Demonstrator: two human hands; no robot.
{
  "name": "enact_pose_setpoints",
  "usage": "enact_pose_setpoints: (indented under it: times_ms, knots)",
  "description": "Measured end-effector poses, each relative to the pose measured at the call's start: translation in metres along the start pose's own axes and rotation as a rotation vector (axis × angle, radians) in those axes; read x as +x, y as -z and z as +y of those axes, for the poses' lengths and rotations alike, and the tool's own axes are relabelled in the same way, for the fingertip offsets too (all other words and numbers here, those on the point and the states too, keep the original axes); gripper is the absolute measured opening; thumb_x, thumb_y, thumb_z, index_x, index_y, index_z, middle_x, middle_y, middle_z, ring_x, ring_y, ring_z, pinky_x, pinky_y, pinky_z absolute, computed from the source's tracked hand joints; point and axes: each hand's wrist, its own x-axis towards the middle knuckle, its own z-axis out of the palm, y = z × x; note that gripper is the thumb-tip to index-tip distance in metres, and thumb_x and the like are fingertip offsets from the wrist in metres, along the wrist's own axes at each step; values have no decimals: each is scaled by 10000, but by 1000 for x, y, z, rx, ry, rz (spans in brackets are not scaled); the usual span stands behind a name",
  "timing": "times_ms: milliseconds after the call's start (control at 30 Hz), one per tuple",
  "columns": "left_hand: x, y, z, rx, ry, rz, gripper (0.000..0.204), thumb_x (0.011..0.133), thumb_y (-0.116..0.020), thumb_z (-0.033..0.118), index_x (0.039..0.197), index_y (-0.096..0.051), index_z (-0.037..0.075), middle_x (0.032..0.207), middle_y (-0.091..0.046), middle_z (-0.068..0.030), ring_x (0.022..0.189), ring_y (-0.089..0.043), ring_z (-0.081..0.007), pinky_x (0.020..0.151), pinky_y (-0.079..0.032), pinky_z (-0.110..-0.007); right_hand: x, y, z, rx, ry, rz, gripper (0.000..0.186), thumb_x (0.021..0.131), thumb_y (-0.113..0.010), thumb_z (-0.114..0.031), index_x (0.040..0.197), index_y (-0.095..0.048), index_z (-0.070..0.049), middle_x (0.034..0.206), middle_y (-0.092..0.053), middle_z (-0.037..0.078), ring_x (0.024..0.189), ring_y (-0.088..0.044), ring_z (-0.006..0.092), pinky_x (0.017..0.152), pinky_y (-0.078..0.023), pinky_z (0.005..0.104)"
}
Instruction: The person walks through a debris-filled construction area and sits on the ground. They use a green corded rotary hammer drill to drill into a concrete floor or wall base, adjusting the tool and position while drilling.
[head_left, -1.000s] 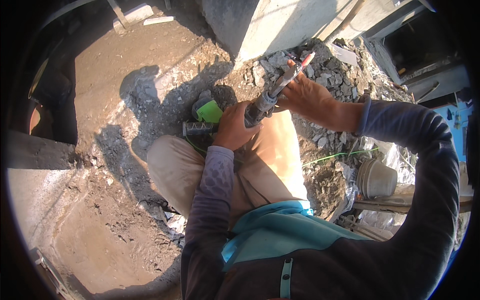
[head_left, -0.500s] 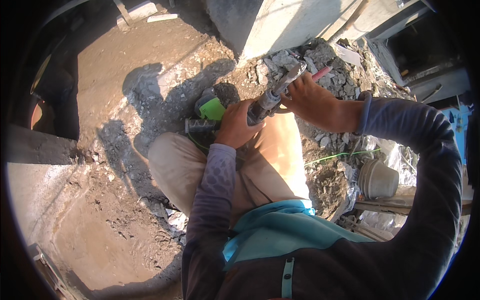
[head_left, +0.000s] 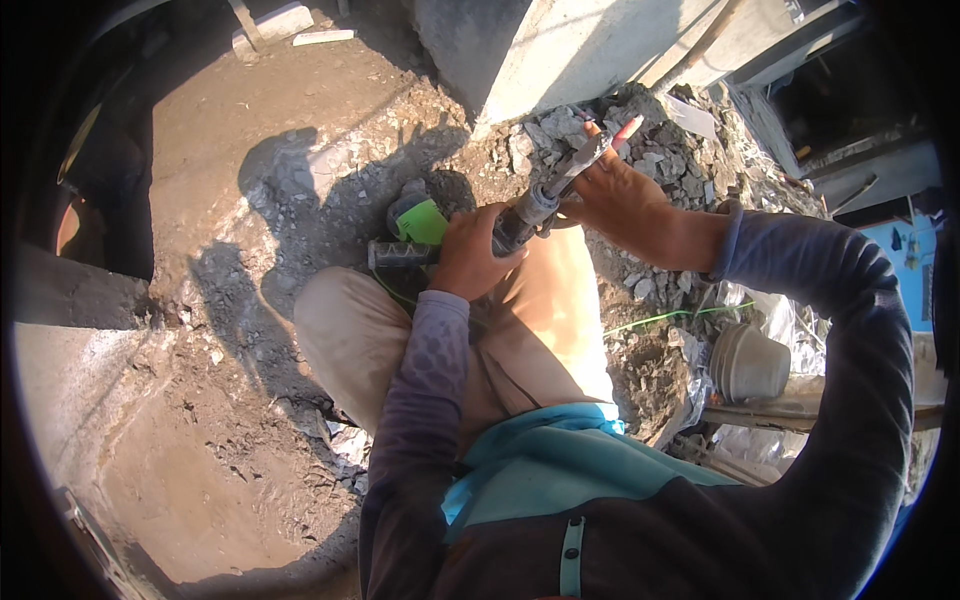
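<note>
A power hammer with a dark grey body lies across my lap, its metal nose [head_left: 536, 207] tilted up to the right. My left hand [head_left: 472, 250] is closed round its body, just behind the nose. A black ribbed cylindrical part [head_left: 400, 254] and a lime-green patch [head_left: 421, 222] show to the left of that hand. A pale, dusty chisel bit [head_left: 577, 166] extends from the nose. My right hand [head_left: 622, 205] is closed at the bit, one fingertip pointing upward. A red stick with a pale tip [head_left: 627, 131] projects beside its fingers; its lower end is hidden.
Broken concrete rubble [head_left: 672, 150] lies beyond my right hand, against a concrete block [head_left: 555, 60]. A green cord [head_left: 680, 314] runs right from my knee. Stacked grey buckets [head_left: 752, 362] stand at right. Rough dirt floor [head_left: 240, 105] spreads to the left.
My right hand has turned slightly at the bit, and a fingertip now points up. The red stick has shifted left and stands steeper. My left hand keeps its grip.
</note>
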Motion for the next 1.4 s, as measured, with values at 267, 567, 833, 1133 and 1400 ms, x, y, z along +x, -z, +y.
enact_pose_setpoints:
  times_ms: [267, 567, 833, 1133, 1400]
  knots:
    - [2, 2, 0, 3, -1, -11, 647, 822, -885, 293, 1357, -611, 53, 1217, -700, -204, 1156, -628, -433, 1011, -495, -530, 3, 11, 0, -11, 15, -91, 501, 975, -702, -149, 1468, -632, -198, 1566, -542, 91, 1514, -472, 351, 1319, -144, 708]
    - [0, -1, -2, 11, -1, 5, 656, 824, -871, 301, 1373, -597, 69, 1207, -723, -180, 1143, -651, -401, 1051, -442, -512, 3, 11, -2, 77, -5, -114, 429, 971, -715, -271, 1392, -696, -193, 1147, -676, 87, 1110, -650, 316, 976, -486, 532]
    - [4, 3, 5, -12, 10, -37, 682, 811, -895, 273, 1382, -596, 48, 1251, -692, -209, 1177, -621, -433, 1026, -493, -523, -14, 5, 4, 298, -78, -87, 414, 1016, -637, -219, 1426, -665, -166, 1154, -672, 153, 1130, -648, 374, 948, -499, 630]
    - [1, 13, 2, -57, 31, -120, 754, 811, -901, 276, 1450, -573, 46, 1347, -666, -239, 1269, -594, -441, 1098, -465, -511, -71, -5, -100, 831, -91, -27, 732, 966, -642, -69, 1629, -345, 12, 1156, -565, 208, 987, -599, 320, 736, -595, 441]
    - [-5, 23, -6, -24, 97, -213, 792, 845, -884, 254, 1527, -530, 62, 1381, -633, -267, 1296, -584, -446, 1119, -457, -500, -65, -21, -121, 1226, 19, 158, 717, 1001, -720, -268, 1597, -388, -45, 1275, -586, 188, 1054, -670, 374, 791, -591, 469]
